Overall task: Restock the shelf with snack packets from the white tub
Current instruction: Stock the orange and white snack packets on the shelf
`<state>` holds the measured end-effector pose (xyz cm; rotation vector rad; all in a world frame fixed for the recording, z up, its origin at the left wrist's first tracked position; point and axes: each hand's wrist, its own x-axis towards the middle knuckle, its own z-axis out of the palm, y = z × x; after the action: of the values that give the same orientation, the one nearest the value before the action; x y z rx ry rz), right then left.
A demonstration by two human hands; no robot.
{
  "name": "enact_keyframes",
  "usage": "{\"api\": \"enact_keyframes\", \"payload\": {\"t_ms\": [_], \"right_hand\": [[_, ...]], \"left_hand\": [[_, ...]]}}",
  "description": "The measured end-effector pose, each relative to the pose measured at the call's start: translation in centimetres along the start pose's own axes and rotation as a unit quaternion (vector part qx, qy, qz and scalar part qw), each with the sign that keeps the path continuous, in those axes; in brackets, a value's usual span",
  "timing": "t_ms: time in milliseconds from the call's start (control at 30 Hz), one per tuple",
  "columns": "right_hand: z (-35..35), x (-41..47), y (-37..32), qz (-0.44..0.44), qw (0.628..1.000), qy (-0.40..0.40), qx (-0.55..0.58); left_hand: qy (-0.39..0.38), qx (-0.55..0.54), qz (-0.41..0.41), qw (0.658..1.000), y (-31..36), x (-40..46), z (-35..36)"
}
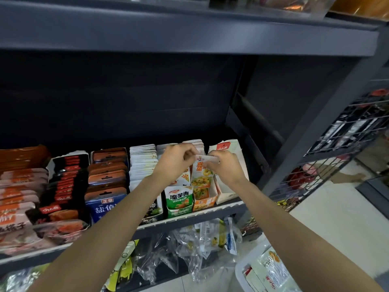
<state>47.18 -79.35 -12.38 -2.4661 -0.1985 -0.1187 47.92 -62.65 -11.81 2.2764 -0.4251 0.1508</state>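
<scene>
Both my hands are over the right end of the dark shelf [210,213]. My left hand [174,163] and my right hand [225,167] pinch the top edge of a white and orange snack packet [202,173], which stands upright over the orange display box [205,202]. Beside it to the left stands a green display box [179,202] with more packets. The white tub [244,272] sits on the floor at the bottom right and holds several white and orange packets [271,268].
Rows of packets in red, black, brown and blue boxes [105,186] fill the shelf to the left. A white box [229,165] stands at the shelf's right end. Clear bags [200,245] hang below. A wire basket rack [336,144] stands to the right.
</scene>
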Motion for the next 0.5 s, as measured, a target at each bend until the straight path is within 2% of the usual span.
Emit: {"api": "enact_keyframes", "payload": {"t_ms": [200, 367, 500], "right_hand": [[1.4, -0.2, 1.0, 0.037, 0.996, 0.052, 0.057], [0.4, -1.2, 0.7, 0.024, 0.996, 0.051, 0.066], [-1.5, -4.7, 2.9, 0.045, 0.994, 0.036, 0.09]], "left_hand": [[-0.032, 0.223, -0.032, 0.974, -0.1, 0.0, 0.7], [-0.029, 0.267, -0.017, 0.963, 1.2, -0.4, 1.4], [-0.037, 0.265, 0.035, 0.963, 3.5, -2.1, 3.6]]}}
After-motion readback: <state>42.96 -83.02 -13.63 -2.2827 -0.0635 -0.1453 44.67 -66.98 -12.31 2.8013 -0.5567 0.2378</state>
